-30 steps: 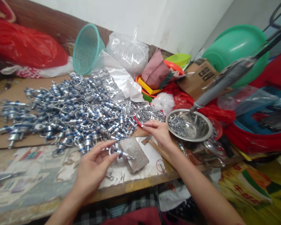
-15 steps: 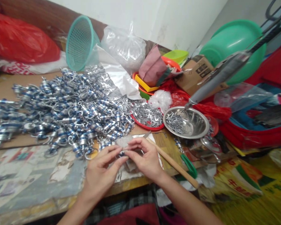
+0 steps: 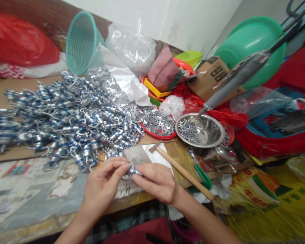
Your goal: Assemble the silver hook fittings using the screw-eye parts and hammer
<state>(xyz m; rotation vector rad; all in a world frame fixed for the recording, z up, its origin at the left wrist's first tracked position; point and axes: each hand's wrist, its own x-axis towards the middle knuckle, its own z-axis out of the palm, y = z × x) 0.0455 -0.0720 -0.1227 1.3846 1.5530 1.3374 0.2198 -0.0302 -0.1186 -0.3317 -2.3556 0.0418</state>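
Between my two hands is a small silver-and-blue metal fitting (image 3: 133, 170), held level just above the table's front edge. My left hand (image 3: 100, 184) pinches its left end with thumb and fingers. The fingers of my right hand (image 3: 157, 181) close on its right end. Right behind them lies a flat grey metal block (image 3: 137, 155) on white paper. A hammer (image 3: 180, 167) with a wooden handle rests beside my right hand. To the left spreads a big heap of similar silver-and-blue fittings (image 3: 73, 125), many with rings.
A red dish (image 3: 152, 135) holds small flat metal pieces. Beside it, a steel bowl (image 3: 212, 132) contains thin metal pins. Farther back stand a turquoise mesh basket (image 3: 81, 44), a clear plastic bag (image 3: 132, 47) and a cardboard box (image 3: 210, 78). A grey rod-like tool (image 3: 234, 81) slants over the bowl.
My right hand has turned over and flattened, and the fitting now shows lengthwise between my fingers. Both hands sit slightly lower, uncovering more of the metal block and the hammer head.
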